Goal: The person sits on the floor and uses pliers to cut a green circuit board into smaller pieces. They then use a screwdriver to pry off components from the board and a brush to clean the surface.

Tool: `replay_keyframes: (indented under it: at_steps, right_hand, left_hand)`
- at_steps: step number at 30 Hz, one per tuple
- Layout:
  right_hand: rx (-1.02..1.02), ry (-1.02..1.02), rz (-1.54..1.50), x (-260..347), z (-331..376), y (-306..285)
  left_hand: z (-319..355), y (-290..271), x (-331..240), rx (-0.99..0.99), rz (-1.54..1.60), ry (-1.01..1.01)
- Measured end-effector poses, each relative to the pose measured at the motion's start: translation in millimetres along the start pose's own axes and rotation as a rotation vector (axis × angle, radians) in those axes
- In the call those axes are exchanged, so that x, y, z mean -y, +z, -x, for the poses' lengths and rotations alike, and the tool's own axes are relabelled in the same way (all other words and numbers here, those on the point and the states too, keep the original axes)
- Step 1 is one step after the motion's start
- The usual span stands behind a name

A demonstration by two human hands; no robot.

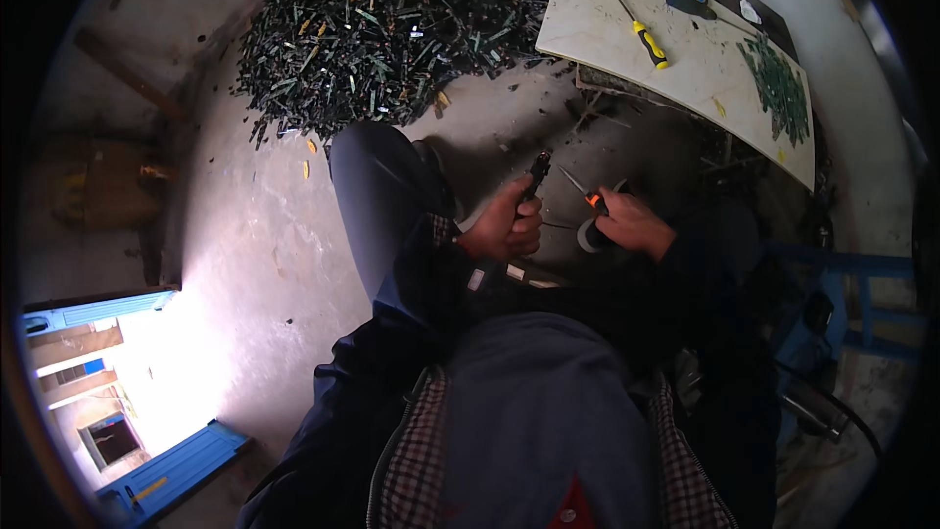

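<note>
one dark slim piece [538,172] stands up out of the left hand [507,225], whose fingers are wrapped tight around it, just above the person's lap. the right hand [632,223], just beside it, has its fingers clamped on one orange-handled screwdriver [584,193], tip pointing toward the piece. one pale board worktop [607,34] carries one yellow-handled screwdriver [642,34], one blue-handled tool [691,4] and one small heap of green strips [780,88]. one large pile of dark scrap pieces [392,24] covers the grey concrete floor [264,235]. a blue door [171,470] stands open to daylight.
</note>
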State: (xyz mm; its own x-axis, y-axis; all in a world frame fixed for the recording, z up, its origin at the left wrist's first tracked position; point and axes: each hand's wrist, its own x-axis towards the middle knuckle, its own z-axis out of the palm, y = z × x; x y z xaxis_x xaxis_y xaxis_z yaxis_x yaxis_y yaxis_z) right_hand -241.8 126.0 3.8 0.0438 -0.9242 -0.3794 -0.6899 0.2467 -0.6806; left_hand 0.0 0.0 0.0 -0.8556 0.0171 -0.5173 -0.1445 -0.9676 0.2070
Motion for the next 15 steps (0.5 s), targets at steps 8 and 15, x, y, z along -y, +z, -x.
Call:
replay_keyframes:
  at_steps: [8,15]
  right_hand:
    - [0.039,0.05,-0.067,19,9,-7]
    - [-0.008,0.031,-0.217,25,7,5]
  left_hand:
    - [-3,4,8,0.004,0.023,-0.015]
    - [0,7,5,-0.011,-0.004,-0.008]
